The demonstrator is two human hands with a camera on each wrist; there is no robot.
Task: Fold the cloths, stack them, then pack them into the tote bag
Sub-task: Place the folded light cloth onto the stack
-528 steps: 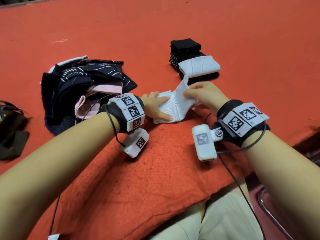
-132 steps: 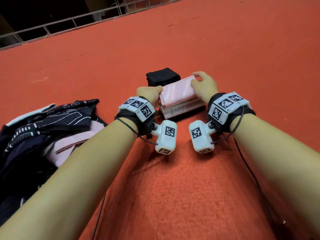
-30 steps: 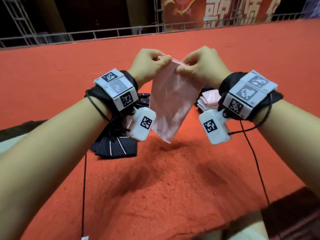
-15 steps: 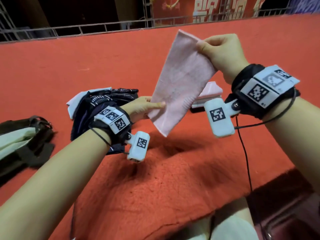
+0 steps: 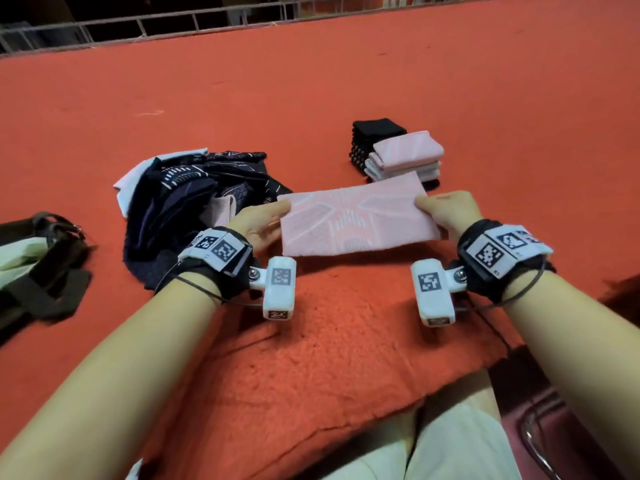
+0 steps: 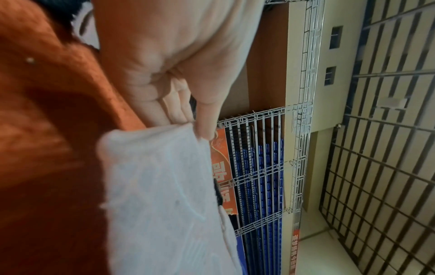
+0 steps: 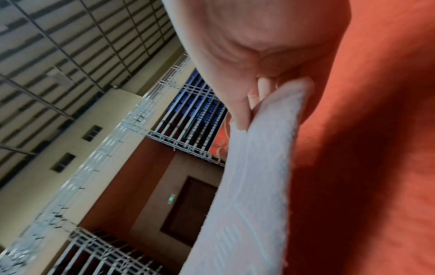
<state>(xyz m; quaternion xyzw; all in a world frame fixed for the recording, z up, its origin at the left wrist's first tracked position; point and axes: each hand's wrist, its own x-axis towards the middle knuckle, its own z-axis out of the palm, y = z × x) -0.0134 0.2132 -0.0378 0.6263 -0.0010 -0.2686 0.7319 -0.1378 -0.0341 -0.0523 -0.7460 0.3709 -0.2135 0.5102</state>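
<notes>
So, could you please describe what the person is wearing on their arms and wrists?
Both forearms are bare, with no sleeves. Each wrist carries a black strap topped with white plates printed with black square-code markers. A white camera block, also marked, hangs from each strap, with a thin black cable trailing.

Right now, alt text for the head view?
Both hands, left hand and right hand, pinch the ends of a pink cloth over red carpet. Folded stack behind, unfolded pile left.
</notes>
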